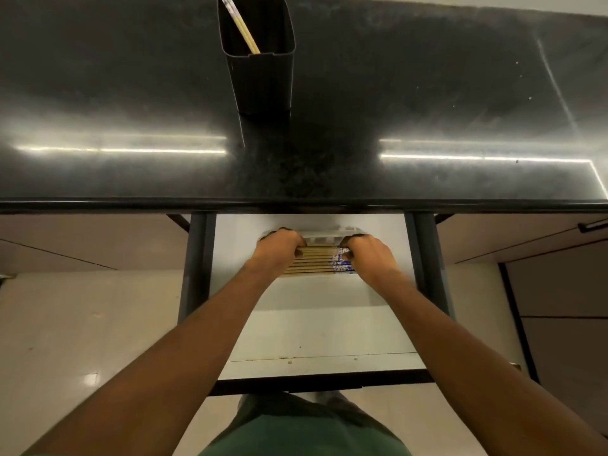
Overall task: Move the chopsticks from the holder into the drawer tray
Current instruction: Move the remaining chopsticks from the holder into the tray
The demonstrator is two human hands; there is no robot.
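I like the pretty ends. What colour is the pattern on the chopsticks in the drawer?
Blue and white, on the chopsticks by the right hand; head view.

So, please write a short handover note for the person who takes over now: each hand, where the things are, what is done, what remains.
Left hand: closed on the plain ends of the wooden chopsticks with blue-patterned tops, lying in the white drawer tray.
Right hand: closed on their patterned ends.
Done: a row of chopsticks is in the tray, in the open white drawer.
Left: one pair stands in the black square holder on the dark counter.
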